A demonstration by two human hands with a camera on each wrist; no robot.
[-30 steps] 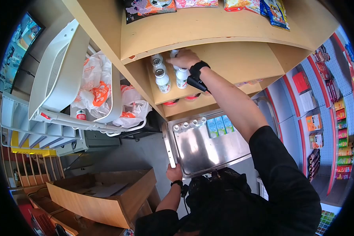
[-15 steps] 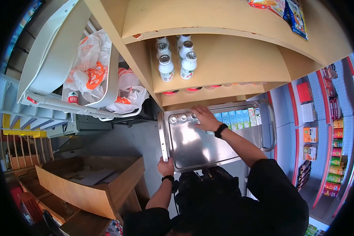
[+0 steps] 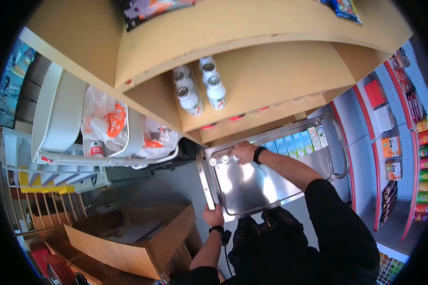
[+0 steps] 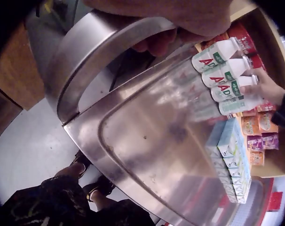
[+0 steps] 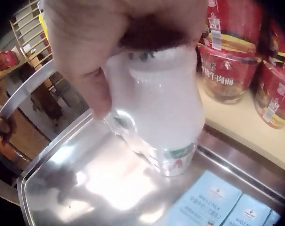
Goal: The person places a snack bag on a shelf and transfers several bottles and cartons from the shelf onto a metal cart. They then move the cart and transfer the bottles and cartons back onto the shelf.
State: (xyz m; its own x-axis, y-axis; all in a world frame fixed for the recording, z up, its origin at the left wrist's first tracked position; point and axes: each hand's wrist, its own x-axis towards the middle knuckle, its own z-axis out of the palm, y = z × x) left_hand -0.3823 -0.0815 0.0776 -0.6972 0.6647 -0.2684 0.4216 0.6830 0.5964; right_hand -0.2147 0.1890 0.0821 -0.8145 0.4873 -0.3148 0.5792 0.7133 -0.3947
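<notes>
My right hand [image 3: 244,152] is at the back of the metal cart tray [image 3: 242,202], gripping the neck of a white plastic bottle [image 5: 156,106]. The thumb and fingers close round its top in the right wrist view, hiding the cap. More white bottles [image 4: 217,54] with green and red print stand in a row beside it. My left hand [image 3: 213,216] holds the cart's metal handle [image 4: 81,56], its fingers curled behind the bar. To the right of the held bottle stand blue milk cartons [image 3: 290,144] in a row.
Several white bottles [image 3: 216,92] stand in two rows on the wooden shelf [image 3: 280,71] above. Red noodle cups [image 5: 229,70] occupy the lower shelf behind the tray. A white basket of plastic bags [image 3: 102,116] is at left, with a wooden box [image 3: 114,249] below it.
My right hand has gone from the bottles on the shelf down to the tray, where it now grips a bottle. My left hand has stayed on the handle.
</notes>
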